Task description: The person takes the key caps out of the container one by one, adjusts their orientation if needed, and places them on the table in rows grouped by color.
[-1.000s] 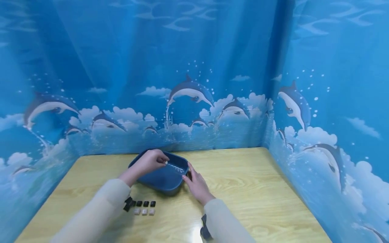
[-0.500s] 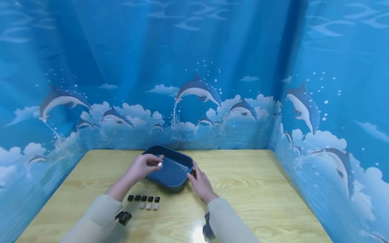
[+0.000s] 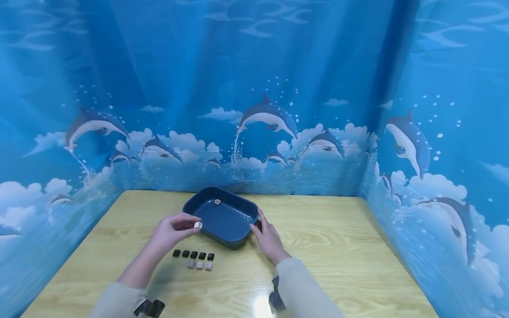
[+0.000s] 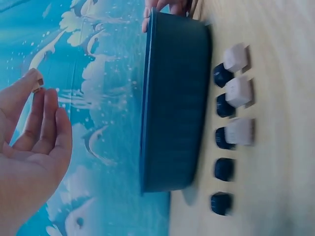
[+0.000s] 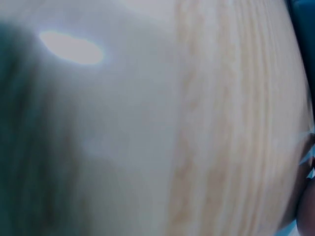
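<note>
My left hand (image 3: 171, 232) pinches a small white keycap (image 3: 198, 225) between thumb and fingertips, just in front of the left side of a dark blue plastic basin (image 3: 226, 221). In the left wrist view, that keycap (image 4: 38, 86) shows partly between the fingertips. My right hand (image 3: 269, 238) grips the basin's right end, thumb at the rim and fingers around the outside. One light keycap (image 3: 217, 202) lies on the basin floor near the back wall. Only a sliver of the right hand (image 5: 307, 209) appears in the right wrist view.
On the wooden table (image 3: 318, 247), in front of the basin, sits a row of several black keycaps (image 3: 194, 255). Three pale keycaps (image 3: 200, 265) form a shorter row nearer me. A blue dolphin-print curtain (image 3: 254, 88) surrounds the table's back and sides.
My left hand has moved from above the basin toward the front left, still pinching the white keycap. The keycap inside the basin has come into view. My right hand keeps its grip.
</note>
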`<state>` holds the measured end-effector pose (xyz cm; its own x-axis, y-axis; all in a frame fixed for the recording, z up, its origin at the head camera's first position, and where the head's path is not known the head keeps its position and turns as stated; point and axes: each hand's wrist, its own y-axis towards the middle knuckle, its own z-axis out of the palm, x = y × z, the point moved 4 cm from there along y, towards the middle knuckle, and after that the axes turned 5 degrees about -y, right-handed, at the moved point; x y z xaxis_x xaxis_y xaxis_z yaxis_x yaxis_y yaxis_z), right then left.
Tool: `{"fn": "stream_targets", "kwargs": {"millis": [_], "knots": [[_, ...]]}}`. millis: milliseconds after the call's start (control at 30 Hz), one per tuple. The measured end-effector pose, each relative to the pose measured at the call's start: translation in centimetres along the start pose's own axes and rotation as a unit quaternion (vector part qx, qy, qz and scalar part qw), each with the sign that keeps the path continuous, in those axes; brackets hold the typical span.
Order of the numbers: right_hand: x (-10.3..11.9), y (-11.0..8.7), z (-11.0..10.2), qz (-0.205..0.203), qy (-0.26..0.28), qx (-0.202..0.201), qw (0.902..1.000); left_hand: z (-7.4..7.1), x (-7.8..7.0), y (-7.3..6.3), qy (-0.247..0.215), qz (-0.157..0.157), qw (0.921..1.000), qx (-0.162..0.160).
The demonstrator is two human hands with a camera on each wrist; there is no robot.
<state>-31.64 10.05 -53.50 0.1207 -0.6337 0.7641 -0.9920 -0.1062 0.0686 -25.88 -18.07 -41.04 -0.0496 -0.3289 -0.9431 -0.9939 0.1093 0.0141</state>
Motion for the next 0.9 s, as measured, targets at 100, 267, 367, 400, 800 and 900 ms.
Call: {"fn": "stream_targets", "kwargs": {"millis": [100,267,367,400,800,900], "knots": [[-0.2,0.0,0.0,0.002,0.001,-0.002,1.0,-0.3,1.0,-0.8,-0.011,-0.03,0.9995,-0.009],[-0.3,-0.1,-0.2,0.017,0.005,-0.004,0.9998,-0.7,2.9,-1.5,0.013,-0.047,0.9988,-0.009],[-0.1,-0.2,-0.3,0.019,0.003,-0.002,0.9998,-0.9,4.0,-1.9,0.039,-0.034,0.9987,0.0],[-0.1,-0.2,-0.3,0.019,0.001,-0.001,0.9998,-1.0,4.3,-1.9,0.052,-0.025,0.9983,0.005],[0.1,0.1,-0.1,0.006,-0.008,-0.001,0.9999,-1.7,7.2,-2.0,0.241,0.06,0.9656,0.076],[0.2,0.1,0.1,0.009,-0.009,0.001,0.9999,-1.7,7.8,-1.8,0.267,0.037,0.9599,0.076]]}}
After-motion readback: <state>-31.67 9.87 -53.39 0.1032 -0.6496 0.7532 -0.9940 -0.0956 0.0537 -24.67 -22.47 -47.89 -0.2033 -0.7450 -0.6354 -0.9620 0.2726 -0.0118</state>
